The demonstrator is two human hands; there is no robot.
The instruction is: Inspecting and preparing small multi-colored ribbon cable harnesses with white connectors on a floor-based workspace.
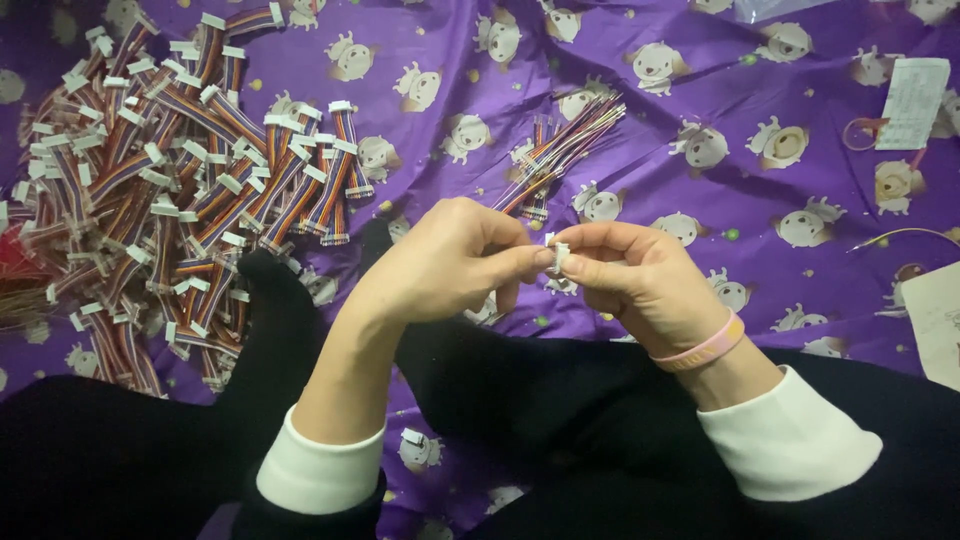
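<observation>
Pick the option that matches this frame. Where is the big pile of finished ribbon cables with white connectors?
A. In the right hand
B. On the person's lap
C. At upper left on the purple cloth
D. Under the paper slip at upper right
C: the pile of ribbon cables lies at upper left on the purple cloth, while both hands pinch one small white connector at centre.

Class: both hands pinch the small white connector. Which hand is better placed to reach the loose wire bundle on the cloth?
Probably the left hand: the wire bundle lies just beyond it, while the right hand pinches the white connector.
</observation>
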